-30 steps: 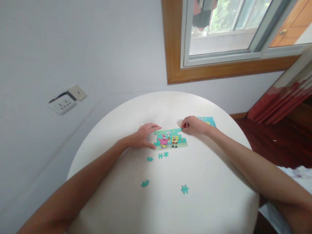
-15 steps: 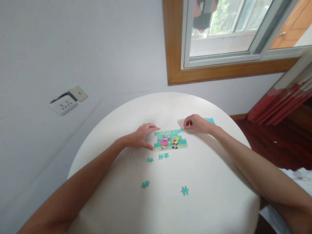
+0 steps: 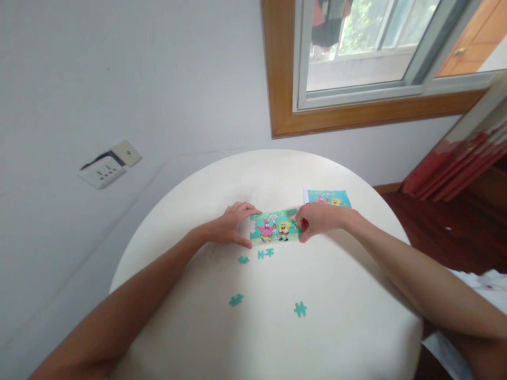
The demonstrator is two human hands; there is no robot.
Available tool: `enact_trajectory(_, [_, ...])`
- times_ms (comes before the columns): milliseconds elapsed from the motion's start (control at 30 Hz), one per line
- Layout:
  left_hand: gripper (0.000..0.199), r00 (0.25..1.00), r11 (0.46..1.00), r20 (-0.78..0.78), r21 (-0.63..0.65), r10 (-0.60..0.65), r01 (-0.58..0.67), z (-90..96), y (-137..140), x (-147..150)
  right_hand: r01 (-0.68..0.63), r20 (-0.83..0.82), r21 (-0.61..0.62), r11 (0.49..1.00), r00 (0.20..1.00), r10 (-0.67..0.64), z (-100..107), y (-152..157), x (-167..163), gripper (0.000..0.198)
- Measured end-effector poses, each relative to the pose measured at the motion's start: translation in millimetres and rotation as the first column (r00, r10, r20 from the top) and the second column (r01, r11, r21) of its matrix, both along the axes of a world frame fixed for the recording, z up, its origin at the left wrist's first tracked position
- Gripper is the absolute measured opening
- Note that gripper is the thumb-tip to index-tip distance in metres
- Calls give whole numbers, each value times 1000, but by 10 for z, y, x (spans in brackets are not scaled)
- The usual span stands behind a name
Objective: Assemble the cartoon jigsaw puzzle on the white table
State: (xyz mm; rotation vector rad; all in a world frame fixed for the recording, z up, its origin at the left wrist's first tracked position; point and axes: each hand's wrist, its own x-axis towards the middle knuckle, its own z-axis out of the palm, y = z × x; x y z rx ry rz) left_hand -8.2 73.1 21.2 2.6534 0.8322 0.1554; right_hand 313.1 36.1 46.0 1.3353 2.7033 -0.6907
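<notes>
A partly assembled jigsaw puzzle with cartoon figures on a teal ground lies flat on the white round table. At its left end is my left hand, thumb and fingers spread apart, the tips touching the upper and lower corners. My right hand is on the right end, its fingers curled in over the upper right part and its thumb at the lower right corner. It covers that edge. Just below the puzzle lie small teal puzzle pieces, including two side by side.
Nearer me are two more loose pieces, one on the left and one on the right. Behind my right hand lies a picture card with the same cartoon. A wall with a socket and a window stand beyond the table.
My right hand has moved down and slightly left, from the puzzle's upper right corner onto its right edge. More of the picture card shows now. My left hand has barely moved.
</notes>
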Motion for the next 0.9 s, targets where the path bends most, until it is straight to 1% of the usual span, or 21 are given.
enact_trajectory(100, [92,1000,1000,6,-8,6,-6,5,-11,12,14,-16,13,1000,1000,-13,-5,16,0,19])
enact_trajectory(233, [93,1000,1000,19,-25,17,-16,4,-2,9,28,-86,-27,999,996,-30,34,54,63,19])
enact_trajectory(267, [94,999,999,26,-34,19,-18,0,9,3,39,-117,-17,999,992,-41,45,74,91,18])
enact_trajectory(333, [93,998,998,55,-60,20,-17,-11,39,-12,106,-173,55,993,980,-95,58,120,148,17])
enact_trajectory(400, [84,995,996,94,-81,39,-31,-18,69,-24,198,-214,141,970,963,-165,54,166,190,15])
enact_trajectory(433, [78,992,995,114,-84,57,-47,-20,82,-26,232,-230,166,959,954,-191,48,183,200,14])
enact_trajectory(500, [65,986,994,138,-76,94,-84,-21,96,-17,251,-260,179,951,945,-201,32,199,190,12])
enact_trajectory(633, [45,971,988,183,-35,155,-151,-28,97,35,206,-316,204,957,939,-135,8,145,52,12])
enact_trajectory(733, [37,958,982,219,0,184,-188,-50,96,71,147,-345,243,959,937,-56,-12,37,-126,12])
enact_trajectory(833, [34,961,985,224,31,161,-172,-67,99,87,10,-366,253,968,927,86,-41,-103,-308,14])
enact_trajectory(900, [33,965,987,217,38,147,-159,-66,98,91,-97,-391,239,966,901,187,-59,-193,-405,16])
